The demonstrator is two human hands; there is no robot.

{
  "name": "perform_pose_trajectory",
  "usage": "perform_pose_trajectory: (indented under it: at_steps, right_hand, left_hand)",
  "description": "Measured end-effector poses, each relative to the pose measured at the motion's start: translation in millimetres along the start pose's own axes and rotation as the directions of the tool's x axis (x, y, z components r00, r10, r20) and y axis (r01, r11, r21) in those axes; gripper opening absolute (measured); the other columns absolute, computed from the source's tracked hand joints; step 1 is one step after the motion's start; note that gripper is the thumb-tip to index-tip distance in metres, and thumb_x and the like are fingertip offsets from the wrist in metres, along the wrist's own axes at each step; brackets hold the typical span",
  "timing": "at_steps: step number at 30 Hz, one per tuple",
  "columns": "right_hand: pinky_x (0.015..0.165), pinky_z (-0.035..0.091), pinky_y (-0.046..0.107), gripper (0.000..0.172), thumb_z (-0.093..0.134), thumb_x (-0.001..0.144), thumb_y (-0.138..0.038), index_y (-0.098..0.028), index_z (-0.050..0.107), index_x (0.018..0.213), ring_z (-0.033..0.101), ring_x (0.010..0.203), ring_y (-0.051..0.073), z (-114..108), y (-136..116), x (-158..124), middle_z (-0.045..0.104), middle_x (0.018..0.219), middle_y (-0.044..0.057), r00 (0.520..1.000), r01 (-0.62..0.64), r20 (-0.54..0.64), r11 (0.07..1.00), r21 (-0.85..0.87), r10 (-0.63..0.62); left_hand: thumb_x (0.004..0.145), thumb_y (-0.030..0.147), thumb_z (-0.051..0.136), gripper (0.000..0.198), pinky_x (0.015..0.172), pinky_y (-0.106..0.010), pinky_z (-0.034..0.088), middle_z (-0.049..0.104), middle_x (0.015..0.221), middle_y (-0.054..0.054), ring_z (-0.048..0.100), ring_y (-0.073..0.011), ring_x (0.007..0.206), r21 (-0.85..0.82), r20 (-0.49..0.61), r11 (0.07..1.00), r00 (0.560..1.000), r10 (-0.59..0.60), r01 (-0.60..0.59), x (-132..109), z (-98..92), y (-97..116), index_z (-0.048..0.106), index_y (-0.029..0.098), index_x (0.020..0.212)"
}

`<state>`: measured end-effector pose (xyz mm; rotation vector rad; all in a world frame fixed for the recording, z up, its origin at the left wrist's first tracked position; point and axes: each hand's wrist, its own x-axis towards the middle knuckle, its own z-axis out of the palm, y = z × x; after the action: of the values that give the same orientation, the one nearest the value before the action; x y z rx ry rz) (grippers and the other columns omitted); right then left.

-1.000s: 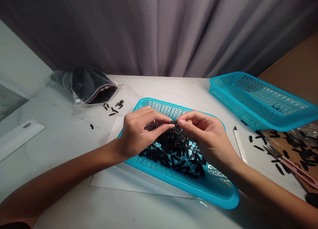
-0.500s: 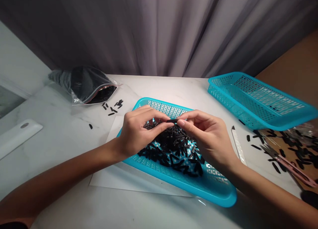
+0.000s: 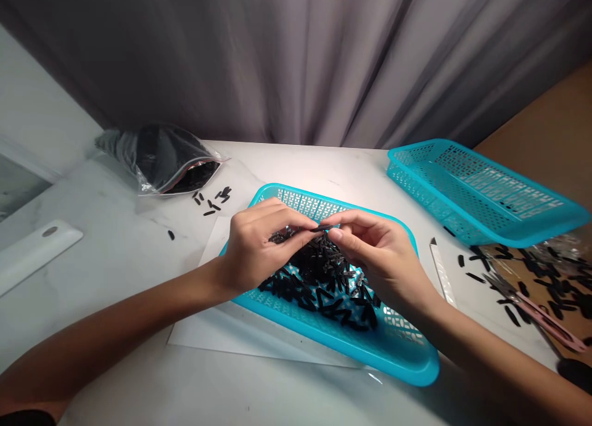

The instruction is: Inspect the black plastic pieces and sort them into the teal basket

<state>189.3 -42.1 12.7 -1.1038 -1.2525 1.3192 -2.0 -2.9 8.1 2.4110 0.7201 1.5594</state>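
Between my two hands is a small, slim black piece (image 3: 323, 227), held level over a blue plastic basket (image 3: 333, 341). My left hand (image 3: 261, 241) pinches its left end between thumb and fingers. The thumb and index finger of my right hand (image 3: 377, 244) close on its right end. Under the hands, the basket holds a heap of similar slim black pieces (image 3: 319, 262), some of them shiny. My hands and wrists cover part of the heap and of the basket's rim. What exactly the pieces are, I cannot tell.
A zip bag (image 3: 164, 161) of black pieces lies open at the back left, with loose pieces (image 3: 224, 195) beside it. A second blue basket (image 3: 485, 185) stands back right. Near it lie a white-handled cutter (image 3: 443, 272), pink-handled scissors (image 3: 539, 315) and scattered black pieces. White paper (image 3: 217, 327) lies under the near basket.
My right thumb and index finger have shifted slightly on the black piece. The whole view has moved a little; the rest looks the same.
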Motion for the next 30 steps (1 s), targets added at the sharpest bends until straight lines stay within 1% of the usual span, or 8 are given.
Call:
perform_pose_trajectory:
  at_steps: [4, 7, 12, 18, 23, 28, 30]
  right_hand:
    - [0.048, 0.022, 0.027, 0.014, 0.078, 0.083, -0.035, -0.023, 0.076, 0.088, 0.030, 0.052, 0.010, 0.4, -0.3, -0.7, 0.042, 0.058, -0.006, 1.000, 0.015, -0.020, 1.000, -0.016, -0.016]
    - [0.049, 0.024, 0.027, 0.012, 0.078, 0.083, -0.034, -0.023, 0.077, 0.088, 0.032, 0.053, 0.010, 0.0, 0.1, -1.4, 0.044, 0.058, -0.006, 0.998, 0.040, -0.037, 0.999, -0.030, -0.041]
    - [0.050, 0.026, 0.027, 0.011, 0.079, 0.082, -0.032, -0.024, 0.078, 0.090, 0.036, 0.054, 0.010, -0.4, 0.0, -2.4, 0.047, 0.059, -0.005, 0.995, 0.074, -0.055, 0.995, -0.065, -0.078]
    - [0.050, 0.028, 0.027, 0.014, 0.079, 0.081, -0.032, -0.025, 0.078, 0.094, 0.036, 0.054, 0.011, -0.6, 0.3, -2.4, 0.046, 0.059, -0.006, 0.993, 0.090, -0.067, 0.992, -0.089, -0.096]
    - [0.050, 0.028, 0.027, 0.013, 0.079, 0.082, -0.031, -0.025, 0.078, 0.093, 0.036, 0.054, 0.010, -1.4, 1.0, -1.9, 0.048, 0.059, -0.005, 0.994, 0.085, -0.065, 0.991, -0.101, -0.092]
    - [0.050, 0.027, 0.027, 0.011, 0.079, 0.082, -0.031, -0.026, 0.078, 0.093, 0.035, 0.054, 0.010, -1.6, 1.2, -2.2, 0.046, 0.058, -0.006, 0.995, 0.075, -0.066, 0.994, -0.080, -0.080]
    - [0.050, 0.027, 0.027, 0.012, 0.079, 0.082, -0.031, -0.025, 0.078, 0.092, 0.036, 0.054, 0.010, -1.6, 1.3, -2.4, 0.046, 0.059, -0.005, 0.994, 0.075, -0.075, 0.993, -0.086, -0.081]
  left_hand:
    - [0.085, 0.013, 0.074, 0.007, 0.068, -0.029, 0.054, 0.075, 0.076, 0.000, 0.068, -0.0130, 0.070, 0.000, 0.009, 1.000, 1.000, 0.028, -0.028, -1.0, -0.1, -1.2, 0.070, 0.018, 0.084]
    - [0.084, 0.013, 0.076, 0.009, 0.069, -0.029, 0.055, 0.076, 0.079, -0.001, 0.068, -0.0129, 0.071, 0.007, 0.020, 1.000, 1.000, 0.012, -0.012, -1.1, -0.2, -0.9, 0.069, 0.018, 0.088]
    - [0.081, 0.026, 0.081, 0.022, 0.070, -0.029, 0.057, 0.076, 0.086, -0.002, 0.069, -0.0135, 0.074, 0.013, 0.056, 1.000, 0.998, -0.017, 0.016, 0.6, -1.1, 1.5, 0.068, 0.018, 0.097]
    - [0.085, 0.017, 0.075, 0.011, 0.068, -0.027, 0.055, 0.075, 0.081, -0.001, 0.065, -0.0115, 0.069, -0.004, 0.052, 1.000, 0.998, -0.027, 0.027, 0.3, 0.4, 0.9, 0.070, 0.018, 0.094]
    - [0.086, 0.017, 0.074, 0.006, 0.066, -0.027, 0.054, 0.074, 0.078, 0.000, 0.060, -0.0101, 0.063, -0.011, 0.044, 0.999, 0.998, -0.040, 0.041, -0.6, 1.9, -0.8, 0.070, 0.017, 0.089]
    - [0.087, 0.016, 0.074, 0.005, 0.067, -0.026, 0.054, 0.074, 0.079, 0.000, 0.063, -0.0109, 0.069, -0.034, 0.037, 0.999, 0.999, -0.035, 0.037, 0.2, 1.8, -0.8, 0.070, 0.017, 0.089]
    - [0.087, 0.017, 0.074, 0.005, 0.067, -0.026, 0.054, 0.075, 0.080, 0.000, 0.063, -0.0107, 0.068, -0.033, 0.036, 0.998, 0.998, -0.042, 0.044, 0.5, 1.4, -0.4, 0.070, 0.017, 0.090]
